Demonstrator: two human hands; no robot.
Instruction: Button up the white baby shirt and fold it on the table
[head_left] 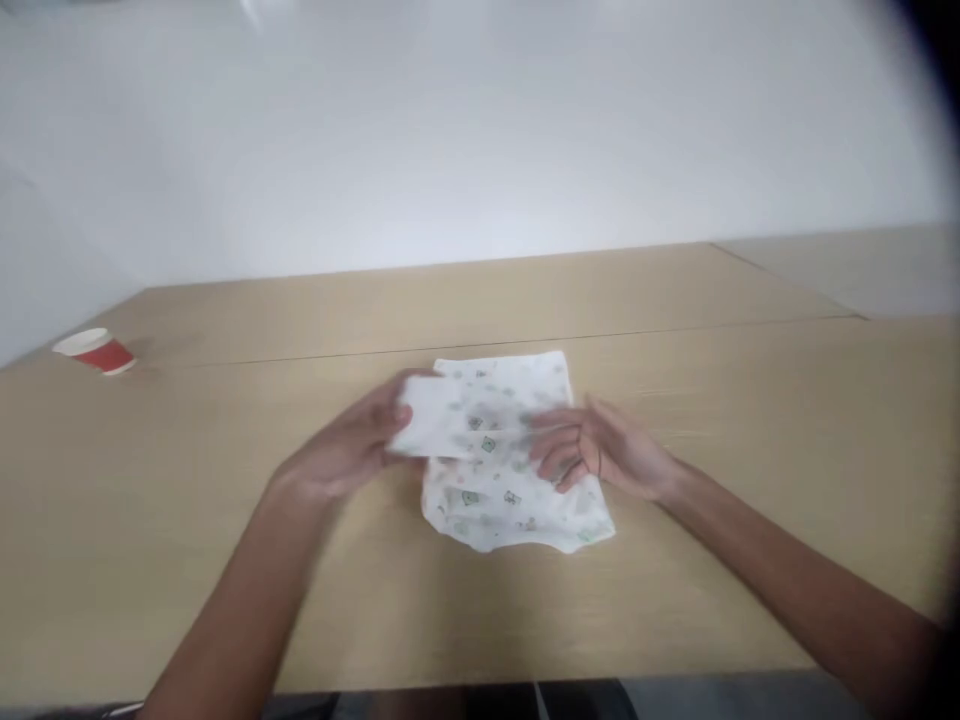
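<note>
A white cloth with small green and grey printed figures (510, 505) lies spread on the table, its lower edge wavy. Over its left part my left hand (360, 430) grips a plain white rectangular piece (435, 415), thumb on top; whether it is card, paper or folded cloth I cannot tell. My right hand (574, 445) is over the cloth's right side, palm turned inward, fingers apart and somewhat blurred. Nothing shows between those fingers. A thin dark band or line crosses them. Whether the right fingertips touch the cloth is unclear.
A red and white paper cup (101, 350) is at the far left of the light wooden table (300, 590), tilted in view. A thin seam runs across the tabletop behind the cloth. Behind the table rises a white wall (450, 140).
</note>
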